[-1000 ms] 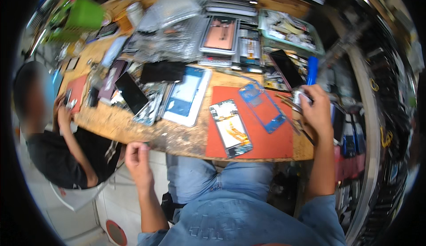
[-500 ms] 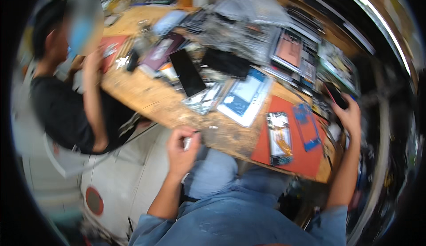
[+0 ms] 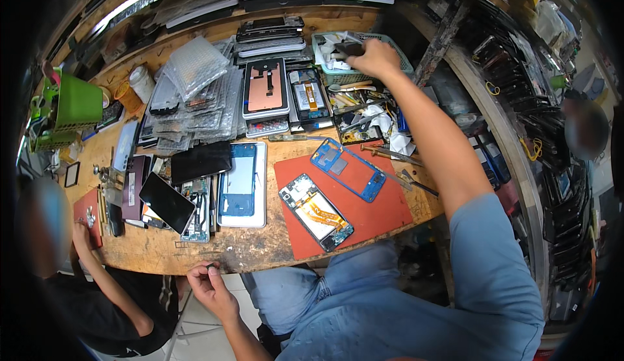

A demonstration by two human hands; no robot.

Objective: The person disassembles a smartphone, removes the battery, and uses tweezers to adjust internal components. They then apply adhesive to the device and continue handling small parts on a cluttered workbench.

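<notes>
My right hand (image 3: 378, 60) reaches out over a pale green basket (image 3: 406, 68) at the back. Its fingers are closed on a dark flat phone (image 3: 351, 49), partly hidden by the hand. At the table's front edge, my left hand (image 3: 214, 293) pinches a small dark thing (image 3: 211, 267), too small to name. Between my arms lies a red-brown mat (image 3: 383, 214). An opened phone (image 3: 316, 213) with an orange flex cable and a blue phone frame (image 3: 349, 169) rest on it.
Left of the mat lie a black phone screen (image 3: 168, 201), another dark screen (image 3: 201, 162) and a blue panel on a white tray (image 3: 260, 214). Bubble-wrap sleeves (image 3: 195, 68) and phone parts are piled behind. Screwdrivers (image 3: 390, 155) lie right of the mat. A co-worker (image 3: 123, 296) sits at left.
My right hand has moved from the table's right side to over the basket, carrying the dark phone. The left hand stays near the front edge. The view has swung to the right.
</notes>
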